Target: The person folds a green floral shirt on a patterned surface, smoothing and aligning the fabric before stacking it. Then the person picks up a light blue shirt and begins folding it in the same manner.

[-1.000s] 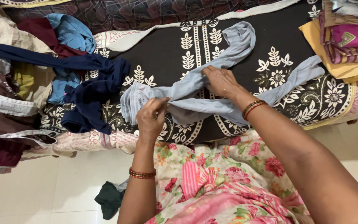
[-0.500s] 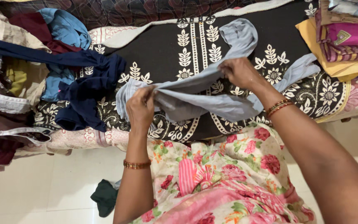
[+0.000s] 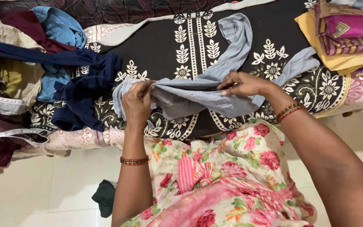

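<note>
A grey-blue garment (image 3: 206,94) lies stretched across a black bedspread with white leaf patterns (image 3: 156,46). My left hand (image 3: 137,103) pinches the garment's left end, fingers closed on the cloth. My right hand (image 3: 242,84) grips its upper edge further right, holding the fabric taut between both hands. A long sleeve or leg of the garment (image 3: 238,38) trails up toward the far side, and another part (image 3: 297,63) spreads to the right.
A heap of unfolded clothes lies at the left, with a dark navy garment (image 3: 85,90) and a blue one (image 3: 59,25) on top. A stack of folded clothes (image 3: 347,35) sits at the upper right. A dark green cloth (image 3: 106,197) lies on the white tile floor.
Both hands have moved apart along the grey-blue garment, pulling it straighter and flatter; the right hand has shifted right and the left hand now grips the left end.
</note>
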Available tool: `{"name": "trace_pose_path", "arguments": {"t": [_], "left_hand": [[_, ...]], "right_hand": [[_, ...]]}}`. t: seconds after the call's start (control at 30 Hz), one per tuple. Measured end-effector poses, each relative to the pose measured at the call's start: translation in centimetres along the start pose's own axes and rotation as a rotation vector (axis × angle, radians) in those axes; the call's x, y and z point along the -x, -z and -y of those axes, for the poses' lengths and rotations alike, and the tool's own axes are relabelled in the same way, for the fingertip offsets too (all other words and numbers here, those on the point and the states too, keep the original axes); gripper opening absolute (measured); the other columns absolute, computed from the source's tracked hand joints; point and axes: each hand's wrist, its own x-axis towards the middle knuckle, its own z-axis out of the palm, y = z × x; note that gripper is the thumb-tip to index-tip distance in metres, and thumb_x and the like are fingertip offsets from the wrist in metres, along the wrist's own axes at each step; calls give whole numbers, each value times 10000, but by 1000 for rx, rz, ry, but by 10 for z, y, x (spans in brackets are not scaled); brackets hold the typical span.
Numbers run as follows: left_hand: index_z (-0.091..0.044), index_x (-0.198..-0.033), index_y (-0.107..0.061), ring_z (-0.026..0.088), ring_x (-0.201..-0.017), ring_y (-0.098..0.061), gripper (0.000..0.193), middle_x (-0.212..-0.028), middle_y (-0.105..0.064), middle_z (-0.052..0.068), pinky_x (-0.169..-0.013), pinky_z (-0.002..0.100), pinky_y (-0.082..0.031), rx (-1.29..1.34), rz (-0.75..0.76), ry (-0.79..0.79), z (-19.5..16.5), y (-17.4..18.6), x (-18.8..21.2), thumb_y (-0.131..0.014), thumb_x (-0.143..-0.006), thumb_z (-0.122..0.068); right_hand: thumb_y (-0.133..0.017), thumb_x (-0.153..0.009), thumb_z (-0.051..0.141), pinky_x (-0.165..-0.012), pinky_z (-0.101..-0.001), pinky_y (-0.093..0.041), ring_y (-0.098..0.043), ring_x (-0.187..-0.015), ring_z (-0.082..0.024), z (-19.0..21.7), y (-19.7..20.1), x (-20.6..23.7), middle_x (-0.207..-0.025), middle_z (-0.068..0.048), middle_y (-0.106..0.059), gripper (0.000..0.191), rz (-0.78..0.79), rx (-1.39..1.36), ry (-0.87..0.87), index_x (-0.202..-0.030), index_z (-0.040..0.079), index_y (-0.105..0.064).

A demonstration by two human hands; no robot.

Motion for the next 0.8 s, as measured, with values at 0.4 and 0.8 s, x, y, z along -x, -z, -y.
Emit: {"name": "trace_pose_path", "arguments": {"t": [0.4,0.8], "left_hand": [[-83,-1046,-781,225,-759,-736,142,-964,-766,109,-676,331,-556,-69,-3,47,4,-1,-3,-731,-919,-46],[-77,-1054,-772,214,-781,-747,165,-967,-762,107,-692,321,-567,-22,-5,19,0,-4,-4,-721,-908,-18]], "right_hand": [[-828,-795,223,-927,-363,-515,-662,-1005,-199,-18,4,-4,-1063,-72,-697,241,-155,-34,153,-944,46,-762],[-813,-737,148,-984,-390,-525,-642,-1106,-250,-4,6,15,-1195,-124,-656,298,-178,144,154,-1012,39,-780]]}}
